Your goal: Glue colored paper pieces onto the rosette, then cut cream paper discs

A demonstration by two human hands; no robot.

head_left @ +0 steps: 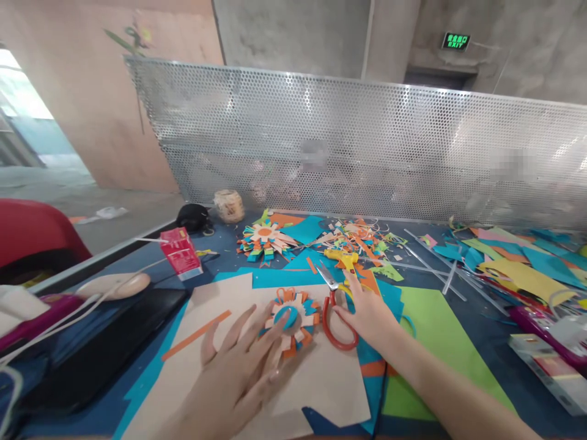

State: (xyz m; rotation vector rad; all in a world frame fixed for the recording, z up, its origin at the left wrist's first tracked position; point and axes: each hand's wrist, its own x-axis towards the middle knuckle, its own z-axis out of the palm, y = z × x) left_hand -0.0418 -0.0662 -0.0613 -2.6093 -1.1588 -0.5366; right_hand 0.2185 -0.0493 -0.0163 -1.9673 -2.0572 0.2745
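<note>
My left hand (238, 370) lies flat with fingers spread on a beige paper sheet (321, 385), its fingertips touching a small paper flower (293, 318) made of orange, blue and beige strips. My right hand (367, 315) rests on the red-handled scissors (334, 311), which lie on the sheet's right edge with the blades pointing away from me. One finger of that hand stretches toward a yellow glue gun (342, 258). The right hand's fingers look loosely extended, not wrapped round the handles.
A larger finished paper flower (265, 239) lies further back, with paper scraps (362, 235) beside it. Green paper (435, 342) and coloured sheets (523, 269) cover the right side. A red carton (182, 252), a black laptop (101, 354) and a perforated metal screen (367, 153) border the area.
</note>
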